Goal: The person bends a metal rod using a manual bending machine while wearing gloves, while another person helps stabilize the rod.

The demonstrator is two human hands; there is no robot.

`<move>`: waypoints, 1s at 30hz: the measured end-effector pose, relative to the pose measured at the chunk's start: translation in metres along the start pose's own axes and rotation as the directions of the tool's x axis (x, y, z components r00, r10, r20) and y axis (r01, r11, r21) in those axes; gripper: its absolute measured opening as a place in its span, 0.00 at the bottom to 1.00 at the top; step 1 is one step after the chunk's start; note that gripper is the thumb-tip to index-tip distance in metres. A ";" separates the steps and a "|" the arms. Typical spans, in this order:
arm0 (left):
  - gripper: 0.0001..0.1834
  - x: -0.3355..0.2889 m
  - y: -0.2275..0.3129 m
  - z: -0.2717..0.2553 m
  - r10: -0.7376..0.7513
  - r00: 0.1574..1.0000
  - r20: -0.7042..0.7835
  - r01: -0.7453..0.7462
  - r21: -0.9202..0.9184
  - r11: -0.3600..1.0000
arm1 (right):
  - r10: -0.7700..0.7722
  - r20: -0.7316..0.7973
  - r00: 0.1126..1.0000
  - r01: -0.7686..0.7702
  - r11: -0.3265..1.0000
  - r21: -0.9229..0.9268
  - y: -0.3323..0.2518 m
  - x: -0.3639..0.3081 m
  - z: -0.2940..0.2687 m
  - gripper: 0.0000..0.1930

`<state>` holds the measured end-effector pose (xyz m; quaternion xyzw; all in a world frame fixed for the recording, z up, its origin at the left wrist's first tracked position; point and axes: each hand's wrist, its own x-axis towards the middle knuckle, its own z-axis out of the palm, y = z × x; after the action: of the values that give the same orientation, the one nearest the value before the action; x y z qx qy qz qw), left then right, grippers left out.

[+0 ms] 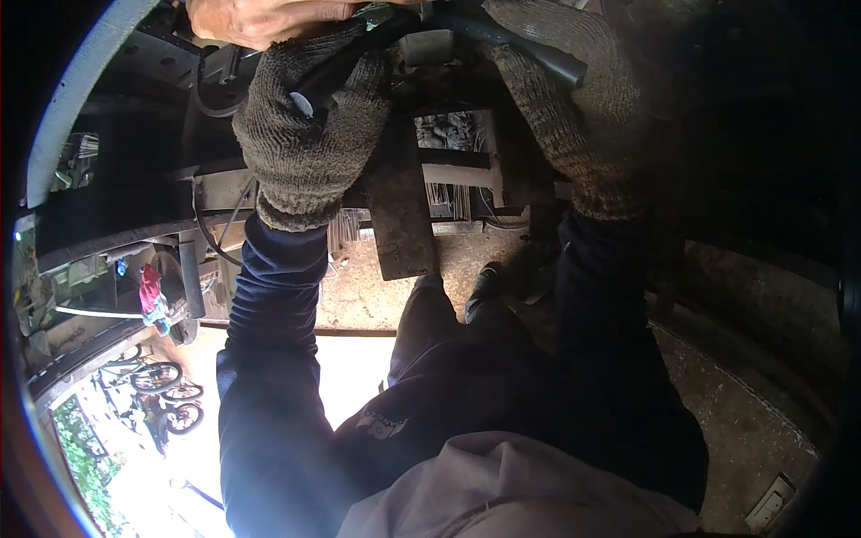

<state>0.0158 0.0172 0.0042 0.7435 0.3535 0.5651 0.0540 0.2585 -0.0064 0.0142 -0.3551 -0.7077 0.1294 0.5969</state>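
Both dark sleeves (273,332) reach away from the body; at their ends the left hand (309,134) and right hand (578,99), in knitted grey-brown gloves, are curled closed around a dark curved tube (511,45); the tube arches between them near the upper edge, one end jutting from the right glove; another bare hand (269,20), cut off by that edge, lies just beside the left glove; lower down, a flat dark bar (399,224) hangs above the floor (359,296); farther off, at left, are a pinkish cloth (151,291) and, outside, parked bicycles (160,381).
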 end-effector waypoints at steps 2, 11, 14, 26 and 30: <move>0.21 -0.001 0.001 -0.003 0.002 1.000 0.003 -0.002 0.036 0.999 | 0.041 0.019 0.999 -0.040 0.999 -0.002 -0.003 0.000 0.000 0.14; 0.19 -0.001 0.008 -0.001 -0.095 0.996 -0.002 0.094 -0.029 0.995 | -0.065 0.007 0.998 0.065 0.991 -0.115 -0.006 0.005 0.001 0.14; 0.20 0.001 0.008 -0.004 -0.012 1.000 -0.011 0.013 0.039 0.999 | -0.105 0.009 0.994 0.105 0.987 -0.124 -0.002 0.006 0.002 0.14; 0.16 -0.002 0.010 -0.003 -0.045 0.998 0.041 0.042 0.069 0.997 | -0.019 0.059 0.998 0.029 0.987 -0.160 -0.006 0.005 -0.005 0.14; 0.17 -0.002 0.009 -0.007 0.012 0.999 0.038 -0.015 0.063 0.998 | -0.050 0.019 0.999 0.050 0.999 -0.013 0.004 0.001 0.003 0.13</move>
<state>0.0140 0.0072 0.0096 0.7579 0.3650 0.5398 0.0334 0.2573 -0.0018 0.0119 -0.3401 -0.7228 0.1128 0.5909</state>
